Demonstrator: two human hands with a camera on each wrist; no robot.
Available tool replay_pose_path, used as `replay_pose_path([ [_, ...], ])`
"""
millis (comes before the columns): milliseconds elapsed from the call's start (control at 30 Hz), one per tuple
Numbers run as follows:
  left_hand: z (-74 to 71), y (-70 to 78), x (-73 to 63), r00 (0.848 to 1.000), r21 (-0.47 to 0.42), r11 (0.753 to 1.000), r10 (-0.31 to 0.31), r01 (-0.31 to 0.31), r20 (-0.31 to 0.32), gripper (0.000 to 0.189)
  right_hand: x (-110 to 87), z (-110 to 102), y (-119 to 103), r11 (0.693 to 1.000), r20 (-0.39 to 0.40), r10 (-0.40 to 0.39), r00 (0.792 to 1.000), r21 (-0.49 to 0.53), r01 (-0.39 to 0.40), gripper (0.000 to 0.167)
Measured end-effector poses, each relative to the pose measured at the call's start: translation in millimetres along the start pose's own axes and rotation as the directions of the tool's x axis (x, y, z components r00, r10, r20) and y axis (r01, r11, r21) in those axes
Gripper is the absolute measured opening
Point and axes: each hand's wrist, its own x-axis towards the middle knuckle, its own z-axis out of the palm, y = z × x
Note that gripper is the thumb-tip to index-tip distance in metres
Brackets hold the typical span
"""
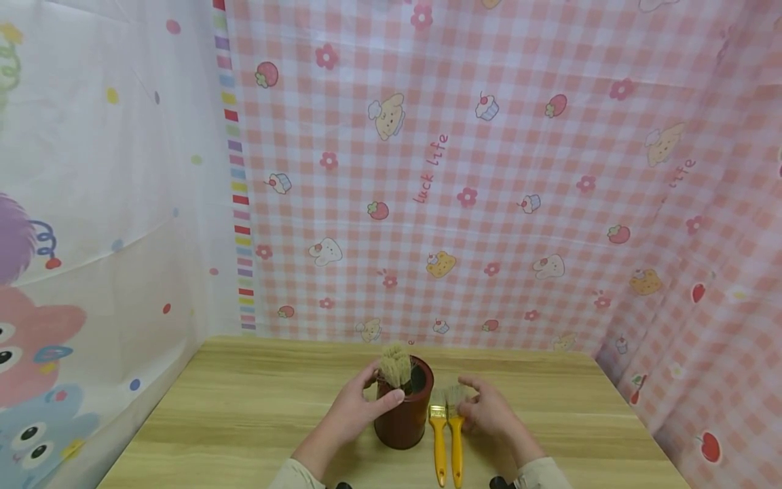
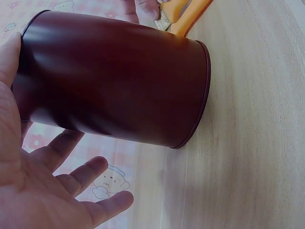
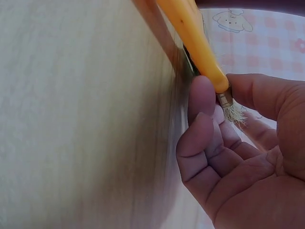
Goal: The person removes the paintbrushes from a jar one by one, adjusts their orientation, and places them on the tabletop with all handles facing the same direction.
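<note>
A dark red-brown cylindrical holder (image 1: 400, 424) stands upright on the table, with pale straw-coloured bristles (image 1: 396, 367) rising out of its left side. My left hand (image 1: 360, 405) holds the holder by its upper left rim, thumb in front and index finger behind. In the left wrist view, the other left fingers (image 2: 95, 171) spread away from the holder wall. Just right of the holder are two paintbrushes with yellow handles, a left paintbrush (image 1: 439, 441) and a right paintbrush (image 1: 456, 441), bristles toward the wall. My right hand (image 1: 489, 407) pinches the right paintbrush near its metal band.
The wood-grain table (image 1: 256, 407) reaches back to a pink checked cloth (image 1: 421, 170) hung as a wall. A white patterned cloth (image 1: 134, 204) hangs on the left, and the checked cloth continues along the right.
</note>
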Motion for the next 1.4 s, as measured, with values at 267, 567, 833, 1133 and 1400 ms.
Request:
replay_pose_path([
  [267,-0.9,0.0,0.2,1.0,-0.004,1.0,-0.003,0.003,0.008,0.092,1.5,1.2,2.0,0.999,0.011,0.041,0.999,-0.029,-0.041,0.066],
  [567,-0.8,0.6,-0.6,1.0,-0.006,1.0,-0.006,0.006,0.004,0.092,2.2,2.7,1.2,0.996,-0.019,0.058,0.998,-0.06,-0.059,0.061],
  [833,-0.5,1.5,-1.2,1.0,0.004,1.0,0.001,-0.001,0.005,0.092,6.6,3.3,8.3,0.994,-0.018,0.044,0.999,-0.099,-0.046,0.061],
  [1133,-0.5,0.8,-0.4,1.0,0.003,1.0,-0.001,0.001,0.007,0.094,5.3,3.5,6.4,0.994,-0.027,0.041,0.999,-0.105,-0.044,0.063],
  [1400,-0.4,1.6,-1.5,1.0,0.0,1.0,0.001,-0.001,0.002,0.093,4.4,2.2,4.1,0.994,-0.035,0.04,0.999,-0.101,-0.043,0.065],
])
